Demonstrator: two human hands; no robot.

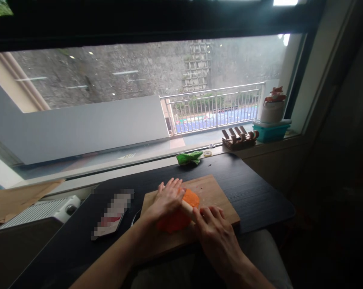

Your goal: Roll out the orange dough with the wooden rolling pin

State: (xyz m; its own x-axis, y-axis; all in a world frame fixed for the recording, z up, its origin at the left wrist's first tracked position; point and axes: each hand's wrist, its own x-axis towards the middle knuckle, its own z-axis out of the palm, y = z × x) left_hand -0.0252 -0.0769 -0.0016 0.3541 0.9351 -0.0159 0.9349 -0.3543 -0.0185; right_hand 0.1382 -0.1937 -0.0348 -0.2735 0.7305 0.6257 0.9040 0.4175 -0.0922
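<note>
Wooden cutting board [222, 202]: on black table [253, 192].
Orange dough sheet [175, 225]: flat on the board.
Rolling pin [187, 208]: across the dough.
Left hand [170, 196]: spread palm-down over the pin, fingers extended.
Right hand [214, 226]: curled, holding the pin's right end.
Green cloth [189, 157]: beyond the board's far edge.

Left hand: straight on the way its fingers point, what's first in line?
Probably the green cloth, past the far edge of the wooden board and a strip of dark table. With one view, the left hand's height is unclear, so it might pass over the cloth.
</note>
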